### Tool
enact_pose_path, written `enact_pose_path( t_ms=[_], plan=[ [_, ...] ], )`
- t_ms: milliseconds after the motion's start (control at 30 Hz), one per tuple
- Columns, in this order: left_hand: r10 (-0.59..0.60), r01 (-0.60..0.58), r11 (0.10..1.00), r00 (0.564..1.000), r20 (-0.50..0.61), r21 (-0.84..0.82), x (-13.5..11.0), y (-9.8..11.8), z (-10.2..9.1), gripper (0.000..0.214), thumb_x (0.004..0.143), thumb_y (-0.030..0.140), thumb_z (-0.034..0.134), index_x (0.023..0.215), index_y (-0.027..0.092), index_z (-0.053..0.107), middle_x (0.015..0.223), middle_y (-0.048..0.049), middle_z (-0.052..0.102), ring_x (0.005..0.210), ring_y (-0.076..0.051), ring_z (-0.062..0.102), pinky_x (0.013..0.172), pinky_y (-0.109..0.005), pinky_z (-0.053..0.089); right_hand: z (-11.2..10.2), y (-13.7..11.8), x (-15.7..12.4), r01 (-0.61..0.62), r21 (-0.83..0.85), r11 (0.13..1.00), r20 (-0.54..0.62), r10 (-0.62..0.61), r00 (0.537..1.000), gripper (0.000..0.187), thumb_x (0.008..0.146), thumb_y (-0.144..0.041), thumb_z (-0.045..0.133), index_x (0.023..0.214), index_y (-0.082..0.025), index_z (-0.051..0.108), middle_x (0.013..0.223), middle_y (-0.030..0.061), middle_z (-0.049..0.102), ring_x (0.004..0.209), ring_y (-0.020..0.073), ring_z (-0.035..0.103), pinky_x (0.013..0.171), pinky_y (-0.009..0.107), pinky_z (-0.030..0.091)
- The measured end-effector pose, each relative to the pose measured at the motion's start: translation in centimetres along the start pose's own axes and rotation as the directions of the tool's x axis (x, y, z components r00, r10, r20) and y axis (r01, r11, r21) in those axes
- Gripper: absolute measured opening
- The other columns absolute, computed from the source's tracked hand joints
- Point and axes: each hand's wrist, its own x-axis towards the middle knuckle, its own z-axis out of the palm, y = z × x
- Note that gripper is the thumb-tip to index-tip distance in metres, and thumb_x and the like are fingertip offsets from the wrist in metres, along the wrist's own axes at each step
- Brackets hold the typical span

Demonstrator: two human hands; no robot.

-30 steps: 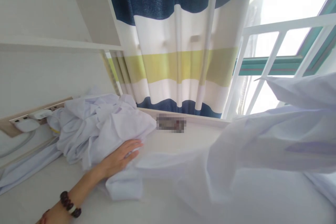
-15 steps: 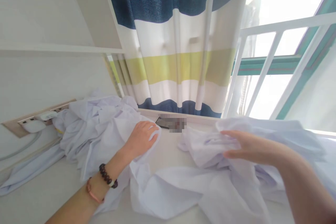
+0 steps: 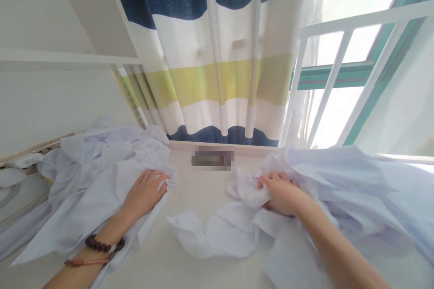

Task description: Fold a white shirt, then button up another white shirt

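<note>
right hand (image 3: 281,194) now closed on white cloth (image 3: 249,189), left hand (image 3: 147,189) shifted leftward

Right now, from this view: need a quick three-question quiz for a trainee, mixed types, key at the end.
1. True or false: the dark beaded bracelet is on the right wrist.
2. Pick one. The right hand is curled into: a) the white railing, b) bunched white cloth, c) the shelf.
3. Fill in: the lowest visible band of the curtain is ____.

Key: 1. False; it is worn just behind the left hand. 2. b. 3. Dark blue.
</note>
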Motion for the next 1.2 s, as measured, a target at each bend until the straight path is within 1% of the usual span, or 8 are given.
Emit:
enact_pose_path(
  t_ms=[167,267,333,500,667,933,1067,1200],
  plan=[
    [-0.030,0.031,1.000,0.995,0.093,-0.005,1.6,0.9,-1.9,0.026,0.082,0.017,0.048,0.101,0.016,0.065,0.111,-0.0124,0.067,0.107,-0.029,0.058,0.104,-0.046,0.033,-0.2,5.4,0.9,0.045,0.138,0.989,-0.024,-0.042,0.999,0.017,0.069,-0.013,0.056,0.081,-0.023,0.063,0.083,0.0059,0.064,0.080,0.0242,0.059,0.067,0.031,0.037],
    [-0.037,0.042,0.998,0.994,0.100,-0.048,4.3,5.4,-3.3,0.019,0.074,0.021,0.061,0.091,0.014,0.063,0.102,-0.0144,0.066,0.106,-0.032,0.057,0.098,-0.045,0.037,0.3,6.0,1.4,0.043,0.177,0.983,-0.019,-0.040,0.999,0.012,0.067,-0.018,0.057,0.078,-0.022,0.060,0.079,0.0050,0.063,0.076,0.0236,0.058,0.062,0.029,0.034],
    [-0.034,0.043,0.992,0.996,0.077,-0.119,6.4,9.0,-3.6,0.027,0.082,0.032,0.055,0.103,0.015,0.058,0.106,-0.0129,0.064,0.100,-0.029,0.060,0.087,-0.039,0.045,0.6,5.6,1.4,0.022,0.166,0.986,-0.032,-0.017,0.999,0.011,0.066,-0.018,0.055,0.076,-0.022,0.058,0.080,0.0060,0.062,0.077,0.0245,0.057,0.061,0.029,0.033],
    [-0.065,0.075,0.958,0.997,0.044,-0.277,8.9,13.9,-1.5,0.032,0.091,0.026,0.042,0.121,0.016,0.048,0.117,-0.0107,0.062,0.097,-0.022,0.064,0.076,-0.030,0.048,2.0,5.1,0.4,0.056,0.174,0.983,-0.215,-0.018,0.976,0.012,0.070,-0.017,0.048,0.079,-0.021,0.053,0.086,0.0068,0.060,0.081,0.0242,0.056,0.067,0.031,0.035],
    [-0.004,0.012,0.936,1.000,0.023,-0.352,8.4,12.9,0.4,0.044,0.091,0.021,0.042,0.135,0.022,0.041,0.111,-0.0056,0.067,0.098,-0.021,0.064,0.081,-0.031,0.046,3.5,5.4,-0.2,0.117,0.190,0.975,-0.362,-0.041,0.931,0.018,0.065,-0.011,0.045,0.079,-0.021,0.048,0.087,0.0042,0.058,0.082,0.0229,0.055,0.070,0.031,0.035],
    [0.021,-0.015,0.920,1.000,0.012,-0.391,8.7,12.8,1.0,0.041,0.090,0.020,0.040,0.130,0.018,0.051,0.112,-0.0102,0.066,0.103,-0.024,0.061,0.085,-0.034,0.045,3.4,5.1,-0.3,0.109,0.157,0.982,-0.380,-0.042,0.924,0.021,0.062,-0.009,0.045,0.078,-0.023,0.047,0.086,0.0039,0.059,0.084,0.0245,0.055,0.070,0.032,0.036],
    [0.004,-0.002,0.904,1.000,0.003,-0.427,8.3,12.9,0.8,0.044,0.089,0.021,0.039,0.132,0.016,0.043,0.099,-0.0102,0.067,0.093,-0.025,0.063,0.080,-0.035,0.046,3.5,5.1,-0.4,0.104,0.149,0.983,-0.395,-0.038,0.918,0.018,0.063,-0.010,0.046,0.077,-0.023,0.046,0.085,0.0043,0.059,0.083,0.0248,0.055,0.070,0.033,0.037],
    [0.054,-0.039,0.870,0.998,0.015,-0.492,6.7,10.7,0.7,0.034,0.088,0.025,0.038,0.120,0.015,0.044,0.079,-0.0040,0.064,0.072,-0.021,0.064,0.068,-0.030,0.046,3.6,5.2,-0.4,0.112,0.159,0.981,-0.415,-0.037,0.909,0.018,0.064,-0.012,0.046,0.079,-0.022,0.048,0.086,0.0047,0.059,0.085,0.0251,0.055,0.071,0.033,0.037]
  ],
)
